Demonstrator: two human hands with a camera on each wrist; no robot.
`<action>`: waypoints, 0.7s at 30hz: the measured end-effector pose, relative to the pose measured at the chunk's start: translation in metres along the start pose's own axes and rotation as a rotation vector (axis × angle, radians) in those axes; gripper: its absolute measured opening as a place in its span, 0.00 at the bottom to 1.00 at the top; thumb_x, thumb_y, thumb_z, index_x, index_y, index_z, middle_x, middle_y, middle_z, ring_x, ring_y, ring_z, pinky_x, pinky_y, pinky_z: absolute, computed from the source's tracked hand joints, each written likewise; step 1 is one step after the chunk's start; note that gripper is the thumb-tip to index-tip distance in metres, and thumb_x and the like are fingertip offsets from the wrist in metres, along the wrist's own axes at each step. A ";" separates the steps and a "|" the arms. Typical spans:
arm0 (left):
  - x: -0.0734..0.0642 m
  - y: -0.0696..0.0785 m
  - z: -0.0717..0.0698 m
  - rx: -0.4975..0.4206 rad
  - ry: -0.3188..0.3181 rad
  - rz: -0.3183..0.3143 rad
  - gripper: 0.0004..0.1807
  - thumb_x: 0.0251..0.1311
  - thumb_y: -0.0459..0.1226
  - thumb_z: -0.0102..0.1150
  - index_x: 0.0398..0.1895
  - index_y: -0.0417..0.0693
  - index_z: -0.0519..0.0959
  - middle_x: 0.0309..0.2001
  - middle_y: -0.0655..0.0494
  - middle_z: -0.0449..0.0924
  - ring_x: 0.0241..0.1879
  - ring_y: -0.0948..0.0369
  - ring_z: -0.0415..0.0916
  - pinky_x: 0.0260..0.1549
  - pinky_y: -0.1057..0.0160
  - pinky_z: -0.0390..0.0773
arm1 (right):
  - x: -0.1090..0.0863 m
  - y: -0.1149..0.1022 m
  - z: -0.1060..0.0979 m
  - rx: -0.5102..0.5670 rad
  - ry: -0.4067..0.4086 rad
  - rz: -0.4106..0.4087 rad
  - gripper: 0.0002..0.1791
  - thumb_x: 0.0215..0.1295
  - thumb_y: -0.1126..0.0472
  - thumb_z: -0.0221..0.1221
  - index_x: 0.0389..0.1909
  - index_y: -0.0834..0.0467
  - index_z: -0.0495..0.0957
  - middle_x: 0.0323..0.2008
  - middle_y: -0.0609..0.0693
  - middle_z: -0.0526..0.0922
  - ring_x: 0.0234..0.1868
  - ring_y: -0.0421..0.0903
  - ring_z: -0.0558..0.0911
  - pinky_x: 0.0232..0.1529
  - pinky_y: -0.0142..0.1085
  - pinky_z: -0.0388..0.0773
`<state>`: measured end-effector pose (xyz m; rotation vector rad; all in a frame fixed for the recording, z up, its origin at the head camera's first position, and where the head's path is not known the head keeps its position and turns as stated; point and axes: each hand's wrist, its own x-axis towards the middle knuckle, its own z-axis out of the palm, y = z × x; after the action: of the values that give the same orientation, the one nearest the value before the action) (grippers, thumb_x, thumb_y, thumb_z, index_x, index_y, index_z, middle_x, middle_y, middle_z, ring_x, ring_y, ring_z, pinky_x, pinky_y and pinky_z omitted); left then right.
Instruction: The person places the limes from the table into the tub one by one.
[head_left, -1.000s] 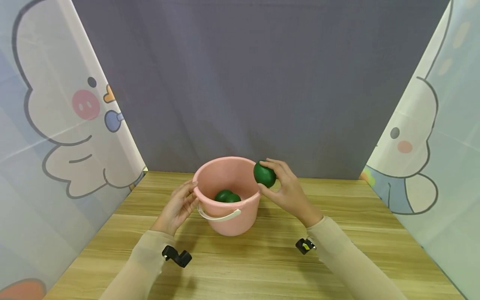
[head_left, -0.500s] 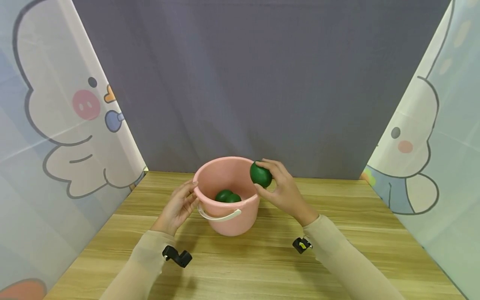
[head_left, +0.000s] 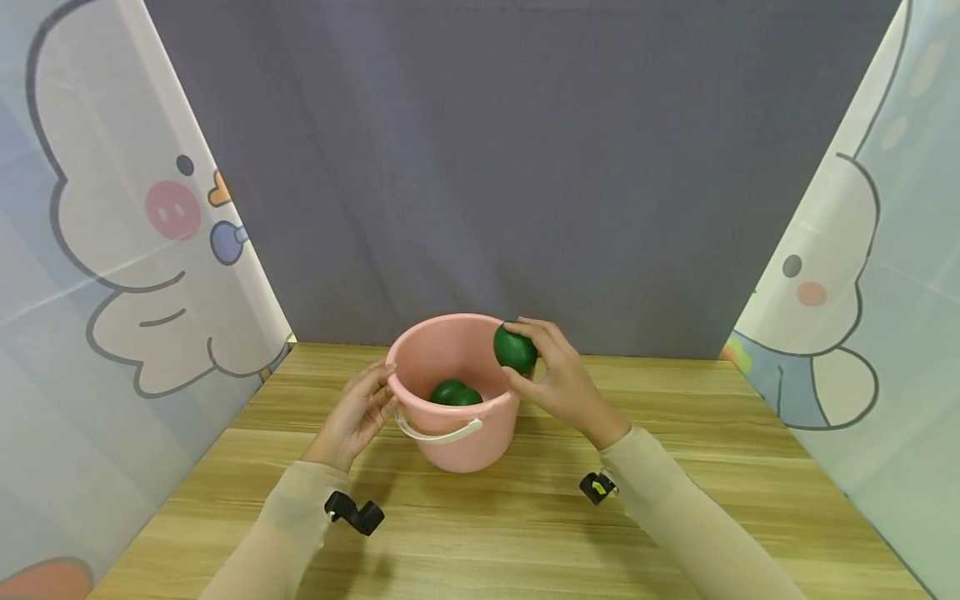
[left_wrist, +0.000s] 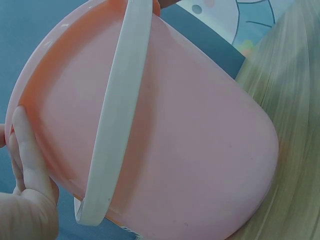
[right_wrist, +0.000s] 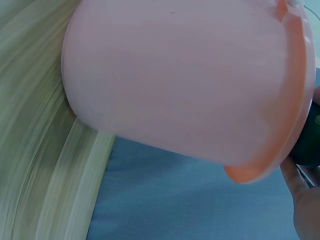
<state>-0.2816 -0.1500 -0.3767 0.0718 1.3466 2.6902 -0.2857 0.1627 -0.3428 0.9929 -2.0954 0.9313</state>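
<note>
A pink bucket (head_left: 480,450) stands upright on the wooden table, its white handle (head_left: 441,436) hanging down at the near side. My left hand (head_left: 354,423) holds the bucket's rim at the left; in the left wrist view the thumb (left_wrist: 30,155) lies along the outside under the lip. Between the thumb and fingers of my right hand (head_left: 566,387) is a dark green round fruit (head_left: 514,348), right over the bucket's right rim. A small lighter spot shows on this fruit (right_wrist: 308,137) in the right wrist view. Two similar green fruits (head_left: 447,391) lie inside the bucket.
A grey cloth (head_left: 480,167) hangs behind the table (head_left: 480,542). Curtains with cartoon figures close off the left side (head_left: 112,208) and the right side (head_left: 825,250). A black mount sits on each wrist over the beige sleeves (head_left: 262,533).
My right hand has moved a little to the left with the green fruit, from beside the bucket's right rim to over its opening's edge. The left hand and bucket have stayed put.
</note>
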 end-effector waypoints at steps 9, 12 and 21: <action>0.001 0.000 0.000 0.003 -0.003 -0.001 0.09 0.73 0.33 0.52 0.53 0.43 0.73 0.38 0.54 0.72 0.29 0.67 0.76 0.25 0.78 0.83 | 0.002 0.001 0.004 -0.005 -0.003 0.018 0.32 0.59 0.61 0.70 0.65 0.56 0.72 0.64 0.58 0.70 0.61 0.55 0.75 0.54 0.48 0.84; 0.001 0.000 0.000 0.003 -0.003 -0.004 0.10 0.73 0.33 0.52 0.54 0.43 0.72 0.38 0.54 0.72 0.29 0.67 0.76 0.25 0.78 0.83 | 0.002 0.001 0.005 -0.002 -0.006 0.027 0.32 0.59 0.60 0.70 0.65 0.56 0.72 0.64 0.59 0.70 0.60 0.54 0.76 0.52 0.46 0.85; 0.001 0.000 -0.001 0.008 0.019 0.000 0.06 0.72 0.33 0.53 0.48 0.45 0.77 0.37 0.55 0.73 0.29 0.66 0.76 0.24 0.78 0.83 | 0.005 -0.001 0.009 0.013 -0.014 0.046 0.31 0.61 0.60 0.69 0.65 0.56 0.72 0.63 0.58 0.71 0.50 0.48 0.78 0.31 0.33 0.85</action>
<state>-0.2826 -0.1506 -0.3776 0.0477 1.3629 2.6926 -0.2896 0.1534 -0.3437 0.9641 -2.1345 0.9645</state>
